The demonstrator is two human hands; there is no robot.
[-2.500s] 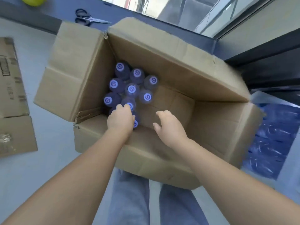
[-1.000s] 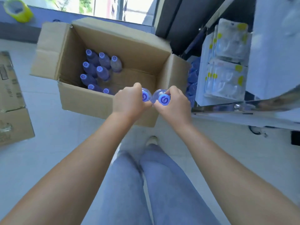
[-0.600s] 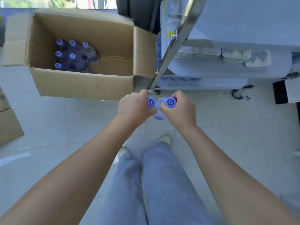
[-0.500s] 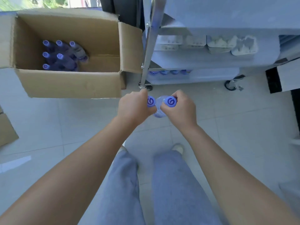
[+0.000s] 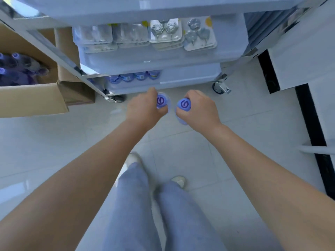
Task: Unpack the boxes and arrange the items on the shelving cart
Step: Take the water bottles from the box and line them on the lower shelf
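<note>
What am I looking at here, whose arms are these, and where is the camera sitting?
There is no machine: a person wears a wide-angle camera on their head, so the view looks forward and down along their own bare arms to their legs and the tiled floor. The left hand grips one bottle with a purple cap, and the right hand grips a second bottle. In front stands a wheeled shelving cart. Its middle shelf carries clear plastic packs, and its bottom shelf has a row of bottles. At the left sits an open cardboard box with more bottles inside.
</note>
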